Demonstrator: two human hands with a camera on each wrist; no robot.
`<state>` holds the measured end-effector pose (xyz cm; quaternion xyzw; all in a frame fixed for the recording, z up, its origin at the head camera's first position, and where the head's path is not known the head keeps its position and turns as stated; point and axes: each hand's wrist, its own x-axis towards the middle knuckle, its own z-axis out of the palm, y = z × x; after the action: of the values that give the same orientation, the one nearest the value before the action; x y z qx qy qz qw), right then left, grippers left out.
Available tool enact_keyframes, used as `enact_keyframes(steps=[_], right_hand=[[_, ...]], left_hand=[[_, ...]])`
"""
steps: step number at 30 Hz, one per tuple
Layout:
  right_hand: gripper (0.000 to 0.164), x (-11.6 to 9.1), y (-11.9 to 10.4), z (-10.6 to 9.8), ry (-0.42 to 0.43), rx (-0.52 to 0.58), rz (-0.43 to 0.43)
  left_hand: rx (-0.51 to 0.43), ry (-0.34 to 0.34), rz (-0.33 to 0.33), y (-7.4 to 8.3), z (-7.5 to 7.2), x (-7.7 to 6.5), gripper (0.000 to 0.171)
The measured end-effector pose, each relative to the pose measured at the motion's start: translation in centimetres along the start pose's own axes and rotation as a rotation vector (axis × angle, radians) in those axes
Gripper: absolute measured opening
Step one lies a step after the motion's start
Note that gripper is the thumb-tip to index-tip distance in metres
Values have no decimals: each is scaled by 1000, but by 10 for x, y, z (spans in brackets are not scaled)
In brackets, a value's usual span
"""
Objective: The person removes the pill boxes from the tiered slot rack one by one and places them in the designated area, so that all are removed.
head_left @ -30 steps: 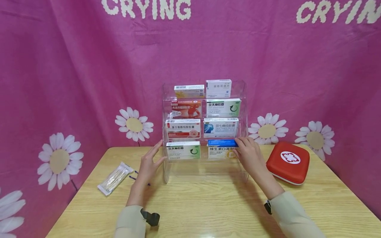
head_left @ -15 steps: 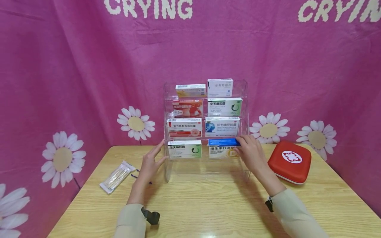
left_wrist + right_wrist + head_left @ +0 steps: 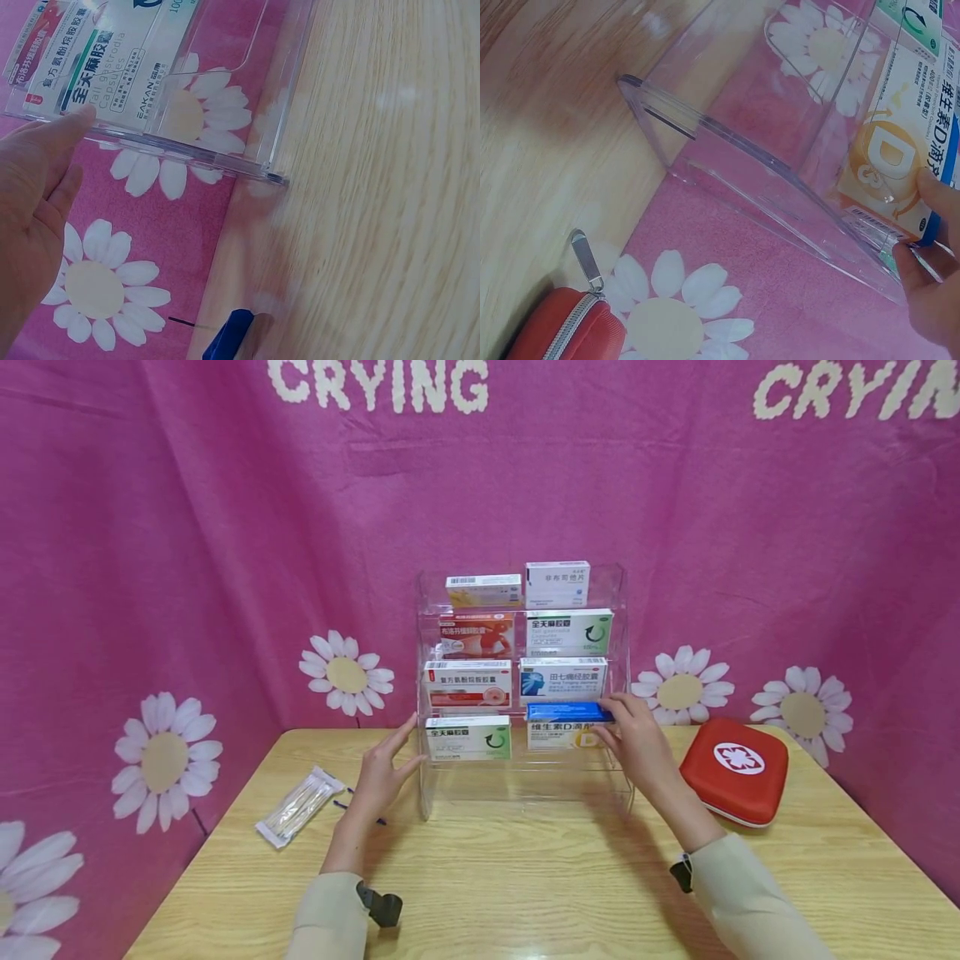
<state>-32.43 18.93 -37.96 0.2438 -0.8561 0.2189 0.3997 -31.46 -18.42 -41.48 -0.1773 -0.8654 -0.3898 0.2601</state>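
A tiered display rack [image 3: 525, 789] of transparent plastic holds several medicine boxes in two columns. My right hand [image 3: 637, 743] pinches the right end of a blue-topped vitamin D drops box [image 3: 558, 735] on the lowest tier. In the right wrist view, the thumb lies on the front of this box [image 3: 889, 154], near its orange emblem. My left hand [image 3: 381, 777] touches the rack's left side with fairly straight fingers, beside a green-and-white capsule box [image 3: 468, 739]. In the left wrist view, a fingertip of the left hand [image 3: 34, 180] reaches the rack's side edge.
A red zippered first-aid case [image 3: 735, 768] lies right of the rack. At left are a packet of cotton swabs [image 3: 300, 807] and a thin dark blue item [image 3: 367, 816]. A pink curtain [image 3: 480, 485] with daisies hangs behind the wooden table [image 3: 510, 885].
My right hand has raised the vitamin D drops box slightly in its tier. The left hand keeps its place at the rack's side. The head view has shifted a little.
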Motion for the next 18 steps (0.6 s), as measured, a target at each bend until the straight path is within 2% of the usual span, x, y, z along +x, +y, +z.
enact_keyframes(steps=[8, 18], right_hand=[[42, 2, 0, 1, 73, 59, -13], [43, 6, -8, -3, 192, 75, -33]], left_hand=[[1, -11, -8, 1, -1, 0, 65], [-1, -15, -7, 1, -2, 0, 63]])
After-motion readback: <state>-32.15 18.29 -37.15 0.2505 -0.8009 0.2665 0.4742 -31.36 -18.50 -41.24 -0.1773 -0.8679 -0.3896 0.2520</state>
